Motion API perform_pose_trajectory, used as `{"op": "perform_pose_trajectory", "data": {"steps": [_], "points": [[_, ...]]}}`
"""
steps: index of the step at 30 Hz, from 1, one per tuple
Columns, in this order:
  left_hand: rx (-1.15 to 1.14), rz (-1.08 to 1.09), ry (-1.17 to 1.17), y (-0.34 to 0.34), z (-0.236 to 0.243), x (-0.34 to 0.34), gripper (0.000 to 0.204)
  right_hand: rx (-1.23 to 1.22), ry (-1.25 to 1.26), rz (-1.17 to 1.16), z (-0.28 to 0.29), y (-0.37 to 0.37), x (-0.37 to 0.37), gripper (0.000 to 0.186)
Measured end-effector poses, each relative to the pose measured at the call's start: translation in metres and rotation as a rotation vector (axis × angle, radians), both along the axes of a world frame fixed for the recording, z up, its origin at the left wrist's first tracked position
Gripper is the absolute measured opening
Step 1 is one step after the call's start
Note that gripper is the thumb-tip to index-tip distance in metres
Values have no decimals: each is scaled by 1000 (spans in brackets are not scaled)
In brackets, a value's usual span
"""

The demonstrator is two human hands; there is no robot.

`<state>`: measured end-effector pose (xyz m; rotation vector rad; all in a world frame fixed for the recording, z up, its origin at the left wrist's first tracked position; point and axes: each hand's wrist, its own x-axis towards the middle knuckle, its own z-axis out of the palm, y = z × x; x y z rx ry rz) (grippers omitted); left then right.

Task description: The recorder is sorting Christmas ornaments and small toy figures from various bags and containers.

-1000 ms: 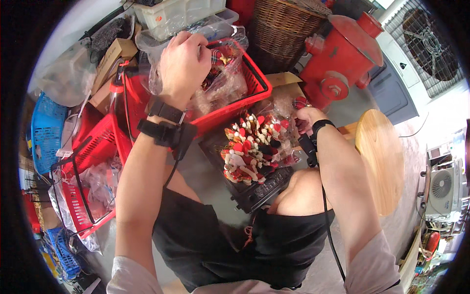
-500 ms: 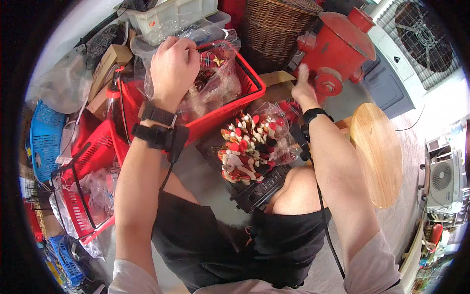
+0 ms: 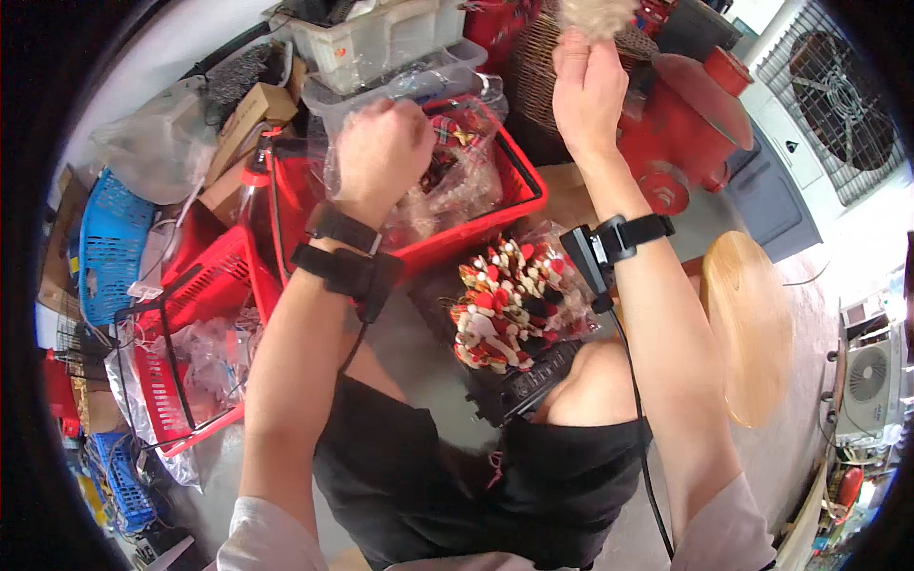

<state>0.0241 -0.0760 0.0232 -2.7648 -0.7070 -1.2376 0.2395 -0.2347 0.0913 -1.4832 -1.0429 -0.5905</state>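
Beige fluffy piece (image 3: 598, 15) is clamped between the fingers of the person's right hand (image 3: 590, 88), near the wicker basket (image 3: 536, 74); the left hand (image 3: 386, 147) is positioned over the red basket (image 3: 468, 234), and from where I stand its grip cannot be determined

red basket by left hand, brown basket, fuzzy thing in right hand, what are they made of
Red basket: probably plastic, slightly shiny; smooth, even-coloured wall. Brown basket: apparently wicker, dull; woven strands. Fuzzy thing: perhaps plush or yarn, matt; shaggy surface, too blurred to settle.
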Motion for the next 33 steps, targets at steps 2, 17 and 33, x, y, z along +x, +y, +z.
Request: {"op": "perform_pose_trajectory", "data": {"steps": [2, 17, 33], "points": [[-6, 48, 116, -3, -12, -4, 30, 47, -203, 181, 5, 13, -13, 34], [-591, -308, 857, -5, 6, -39, 68, -504, 348, 275, -93, 108, -67, 29], [-235, -82, 789, 40, -40, -35, 33, -770, -122, 300, -110, 95, -73, 19]]}}
